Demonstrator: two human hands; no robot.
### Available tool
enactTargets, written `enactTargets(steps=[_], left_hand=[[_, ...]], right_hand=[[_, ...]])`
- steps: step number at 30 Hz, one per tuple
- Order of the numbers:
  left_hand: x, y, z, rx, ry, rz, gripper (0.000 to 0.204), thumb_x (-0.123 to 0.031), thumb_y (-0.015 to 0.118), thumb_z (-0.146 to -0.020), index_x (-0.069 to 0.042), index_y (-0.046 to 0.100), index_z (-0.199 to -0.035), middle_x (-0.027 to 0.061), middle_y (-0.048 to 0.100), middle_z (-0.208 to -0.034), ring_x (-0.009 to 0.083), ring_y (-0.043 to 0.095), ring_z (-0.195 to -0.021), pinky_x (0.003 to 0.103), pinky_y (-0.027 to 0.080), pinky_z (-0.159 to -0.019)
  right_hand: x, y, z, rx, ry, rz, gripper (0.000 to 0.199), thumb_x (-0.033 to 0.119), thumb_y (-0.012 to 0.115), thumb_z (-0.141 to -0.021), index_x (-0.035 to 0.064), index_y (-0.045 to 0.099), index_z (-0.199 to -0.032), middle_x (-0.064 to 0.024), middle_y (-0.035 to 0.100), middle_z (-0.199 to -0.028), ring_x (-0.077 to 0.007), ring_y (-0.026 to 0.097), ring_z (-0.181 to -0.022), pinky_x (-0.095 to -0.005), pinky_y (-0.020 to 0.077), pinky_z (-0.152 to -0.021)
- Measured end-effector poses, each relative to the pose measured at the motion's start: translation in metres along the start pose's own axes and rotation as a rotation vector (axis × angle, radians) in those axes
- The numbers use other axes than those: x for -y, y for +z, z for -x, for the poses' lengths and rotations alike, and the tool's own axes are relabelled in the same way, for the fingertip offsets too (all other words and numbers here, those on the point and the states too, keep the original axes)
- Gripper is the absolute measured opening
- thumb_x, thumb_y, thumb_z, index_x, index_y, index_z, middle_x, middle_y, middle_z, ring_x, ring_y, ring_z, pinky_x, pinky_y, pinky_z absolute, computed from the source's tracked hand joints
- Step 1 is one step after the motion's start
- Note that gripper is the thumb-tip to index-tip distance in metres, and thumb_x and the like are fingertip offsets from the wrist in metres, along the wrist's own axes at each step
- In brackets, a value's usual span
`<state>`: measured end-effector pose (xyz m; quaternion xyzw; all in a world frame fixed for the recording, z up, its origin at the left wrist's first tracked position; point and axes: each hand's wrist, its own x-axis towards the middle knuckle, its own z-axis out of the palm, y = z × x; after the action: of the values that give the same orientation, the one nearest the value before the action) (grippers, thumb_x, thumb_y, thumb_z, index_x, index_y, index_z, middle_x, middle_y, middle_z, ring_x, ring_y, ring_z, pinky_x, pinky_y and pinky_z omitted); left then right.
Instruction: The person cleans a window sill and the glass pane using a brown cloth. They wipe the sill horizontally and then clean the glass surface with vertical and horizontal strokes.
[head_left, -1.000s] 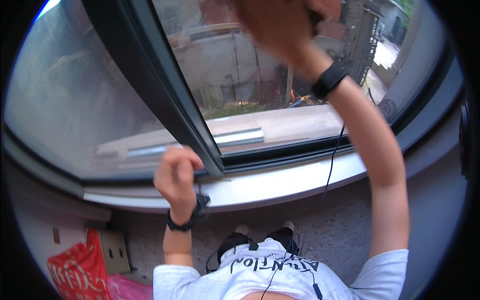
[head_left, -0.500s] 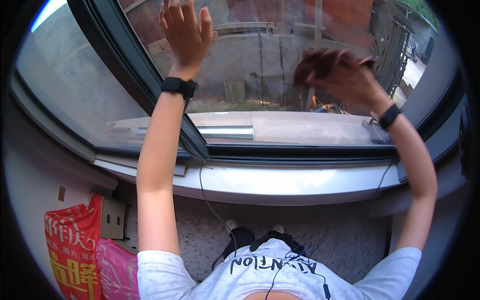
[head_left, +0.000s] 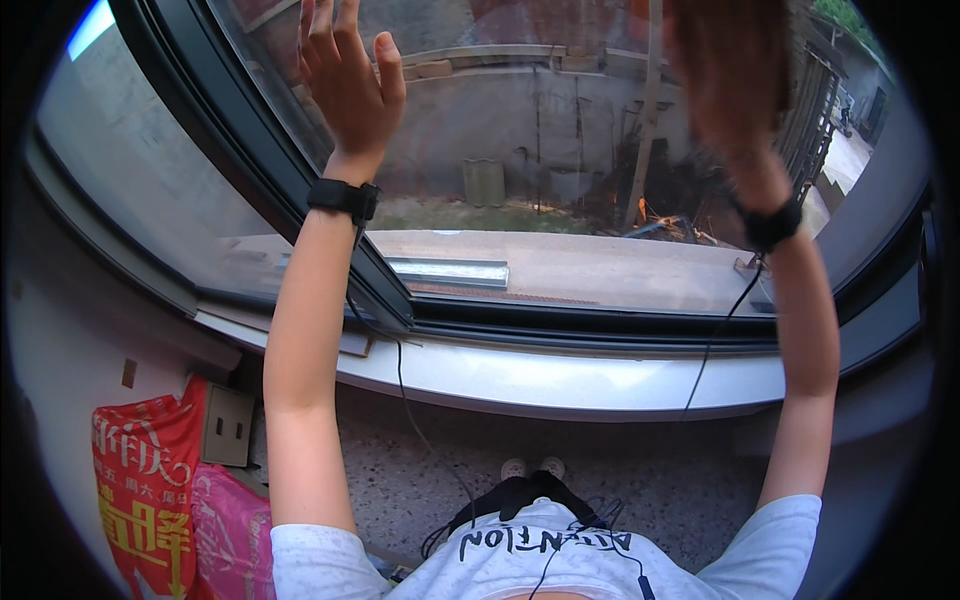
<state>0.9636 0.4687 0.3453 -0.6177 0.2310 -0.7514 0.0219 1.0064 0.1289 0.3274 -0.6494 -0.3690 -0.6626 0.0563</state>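
Fingers [head_left: 349,35] of left hand [head_left: 352,98] spread, thumb [head_left: 389,68] apart, before window pane [head_left: 455,115]. Right hand [head_left: 735,115] blurred, finger state: cannot tell; one brown cloth [head_left: 728,25] at it, upper right. Two black wristbands [head_left: 340,199]; one red bag [head_left: 145,470], one pink bag [head_left: 232,530].
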Motion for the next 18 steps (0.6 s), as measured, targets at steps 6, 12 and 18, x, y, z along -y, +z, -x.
enactTargets(steps=[6,12,18], left_hand=[[0.002,0.001,-0.002,0.001,-0.020,0.001,0.044,-0.029,0.040,-0.094,-0.011,0.044,-0.134,0.0133,0.041,-0.141,0.0315,0.034,-0.132,0.044,0.026,-0.109],[-0.002,0.010,-0.003,-0.029,-0.033,0.014,0.044,-0.031,0.041,-0.094,-0.013,0.044,-0.134,0.0118,0.041,-0.141,0.0307,0.034,-0.133,0.044,0.026,-0.109],[0.002,0.007,0.002,-0.045,-0.039,-0.003,0.044,-0.033,0.041,-0.094,-0.014,0.045,-0.134,0.0107,0.042,-0.140,0.0300,0.035,-0.133,0.044,0.028,-0.108]], right_hand=[[0.140,0.014,0.138,0.575,-0.742,0.151,0.056,0.018,0.041,-0.094,0.0261,0.025,-0.148,0.0029,0.019,-0.155,-0.0138,0.018,-0.142,-0.0408,0.0106,-0.118],[0.048,-0.060,0.203,1.229,-0.794,-0.098,0.048,0.010,0.044,-0.094,0.0256,0.040,-0.139,0.0052,0.040,-0.144,-0.0148,0.032,-0.136,-0.0363,0.0190,-0.117],[-0.080,-0.121,0.060,0.705,-0.141,0.011,0.042,0.018,0.041,-0.097,0.0199,0.039,-0.139,-0.0061,0.041,-0.140,-0.0280,0.036,-0.130,-0.0426,0.0237,-0.110]])
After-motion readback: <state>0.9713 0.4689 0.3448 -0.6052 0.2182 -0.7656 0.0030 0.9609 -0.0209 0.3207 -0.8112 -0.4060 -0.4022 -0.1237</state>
